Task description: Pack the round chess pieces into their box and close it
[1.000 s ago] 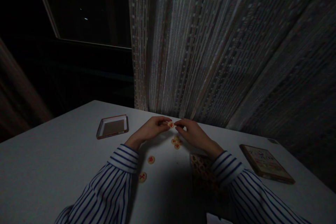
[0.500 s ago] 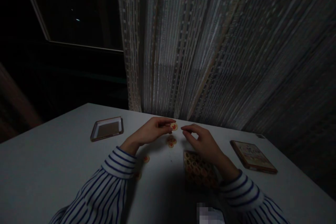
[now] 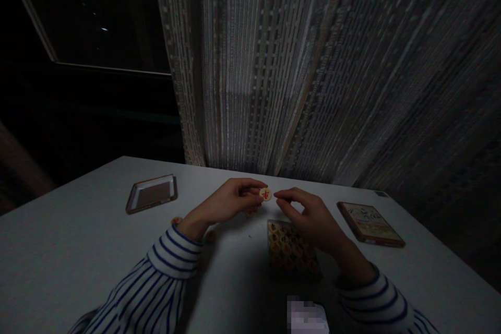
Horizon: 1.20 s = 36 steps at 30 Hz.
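Note:
Between its thumb and fingers my left hand (image 3: 237,200) pinches a round piece (image 3: 265,194) with a red character facing me. Just right of it, apart from the piece, my right hand (image 3: 309,214) has thumb and index finger spread with nothing between them. Under my right hand stands a box (image 3: 291,250) filled with rows of round pieces, partly shaded. Loose round pieces lie below my left hand, one (image 3: 250,212) partly hidden by its fingers, another (image 3: 211,236) near the wrist and one (image 3: 177,220) left of the cuff.
A shallow rectangular tray (image 3: 152,194) lies at the table's left. At the right is a flat box with a printed picture (image 3: 370,223), and a small dark card (image 3: 380,194) is near the back edge. A pale, blurred-out object (image 3: 307,317) is at the front. Curtains hang behind.
The view has shifted slightly. The piece in my left hand has turned to face me more fully. A loose piece left of my left cuff has come into sight.

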Available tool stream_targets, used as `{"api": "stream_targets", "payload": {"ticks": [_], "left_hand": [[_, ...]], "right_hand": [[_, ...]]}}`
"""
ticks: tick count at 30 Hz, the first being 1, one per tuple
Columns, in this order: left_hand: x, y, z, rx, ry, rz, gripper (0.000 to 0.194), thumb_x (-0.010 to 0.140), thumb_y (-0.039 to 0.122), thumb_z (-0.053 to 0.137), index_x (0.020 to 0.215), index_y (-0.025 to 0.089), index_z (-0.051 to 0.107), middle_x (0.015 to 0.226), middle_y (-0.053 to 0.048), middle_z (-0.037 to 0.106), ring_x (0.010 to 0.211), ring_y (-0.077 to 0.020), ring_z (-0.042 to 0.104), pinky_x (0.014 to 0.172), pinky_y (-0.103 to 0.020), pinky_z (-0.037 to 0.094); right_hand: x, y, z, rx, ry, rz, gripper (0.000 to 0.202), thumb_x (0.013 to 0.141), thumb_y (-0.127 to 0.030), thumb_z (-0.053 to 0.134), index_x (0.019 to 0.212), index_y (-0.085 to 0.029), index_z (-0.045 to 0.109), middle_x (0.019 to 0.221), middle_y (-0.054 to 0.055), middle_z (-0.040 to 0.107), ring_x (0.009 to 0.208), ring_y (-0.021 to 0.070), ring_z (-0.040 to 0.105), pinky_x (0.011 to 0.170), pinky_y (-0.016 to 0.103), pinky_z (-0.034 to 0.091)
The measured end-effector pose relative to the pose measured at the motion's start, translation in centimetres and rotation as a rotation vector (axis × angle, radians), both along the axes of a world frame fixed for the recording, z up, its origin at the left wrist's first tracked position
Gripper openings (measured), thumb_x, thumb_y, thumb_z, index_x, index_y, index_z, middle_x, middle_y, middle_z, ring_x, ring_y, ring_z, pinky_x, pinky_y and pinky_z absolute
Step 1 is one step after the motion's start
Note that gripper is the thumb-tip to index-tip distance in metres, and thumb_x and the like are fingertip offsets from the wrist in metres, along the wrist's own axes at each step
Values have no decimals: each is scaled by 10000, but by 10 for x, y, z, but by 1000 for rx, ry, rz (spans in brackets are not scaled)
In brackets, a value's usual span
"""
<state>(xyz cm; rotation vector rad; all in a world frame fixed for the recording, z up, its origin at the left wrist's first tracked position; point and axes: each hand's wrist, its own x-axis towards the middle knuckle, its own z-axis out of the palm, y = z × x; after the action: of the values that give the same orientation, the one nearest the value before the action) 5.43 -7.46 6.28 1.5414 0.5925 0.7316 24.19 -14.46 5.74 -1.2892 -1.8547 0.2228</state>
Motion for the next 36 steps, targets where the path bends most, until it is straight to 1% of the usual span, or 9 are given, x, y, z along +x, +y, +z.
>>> {"api": "stream_targets", "payload": {"ticks": [5,10,15,20,22,26,29,33,36], "left_hand": [[8,-5,-2,7,6,-5,360,660,278,725,977,132,634,819,-47,668,719,-156,610,676,-305,475],[16,-12,-3,48,28,39,306,659,227,721,941,131,647,812,-35,663,720,-132,594,694,-276,463],[27,-19,-6,74,24,93,274,663,208,721,916,136,647,799,-22,670,741,-128,604,721,-268,470],[35,-27,-7,73,-16,87,254,659,196,721,889,130,636,789,-25,683,728,-126,617,726,-274,489],[37,-30,-6,72,-19,90,255,657,201,724,885,129,635,794,-29,686,728,-127,618,731,-279,493],[41,-35,1,85,-20,81,256,652,212,729,879,134,642,818,-40,697,749,-139,629,742,-286,496],[47,-36,9,135,1,79,208,674,243,712,846,138,660,833,-46,702,768,-150,630,737,-286,494],[59,-35,16,169,40,91,135,715,272,666,753,143,669,765,-32,693,736,-144,615,694,-267,482],[68,-35,16,166,52,93,128,707,270,667,719,143,668,726,-21,681,707,-133,603,684,-257,472]], "right_hand": [[6,-4,0,-102,12,21,185,819,-258,540,927,-203,680,877,42,702,813,178,633,759,308,495],[10,-5,-2,-234,148,102,203,824,-284,528,914,-199,689,895,33,716,824,167,638,740,277,490],[15,-4,-1,-295,300,79,182,769,-309,568,795,-173,687,791,35,708,747,158,631,681,269,488],[21,-7,2,-416,429,74,180,716,-320,601,744,-156,670,684,23,672,642,140,603,594,261,473],[23,-8,4,-435,455,81,171,696,-314,611,726,-155,667,662,18,664,628,137,598,597,264,470],[30,-11,11,-427,469,105,151,677,-299,619,698,-156,662,645,13,658,620,130,594,602,260,464],[38,-14,18,-427,448,127,133,678,-285,615,687,-161,660,643,15,660,624,132,598,587,255,460],[49,-21,26,-417,333,144,130,695,-268,603,712,-160,674,673,21,672,649,137,603,587,254,459],[56,-25,30,-399,249,123,130,711,-251,588,733,-163,681,685,18,673,649,132,594,584,249,451]]}}
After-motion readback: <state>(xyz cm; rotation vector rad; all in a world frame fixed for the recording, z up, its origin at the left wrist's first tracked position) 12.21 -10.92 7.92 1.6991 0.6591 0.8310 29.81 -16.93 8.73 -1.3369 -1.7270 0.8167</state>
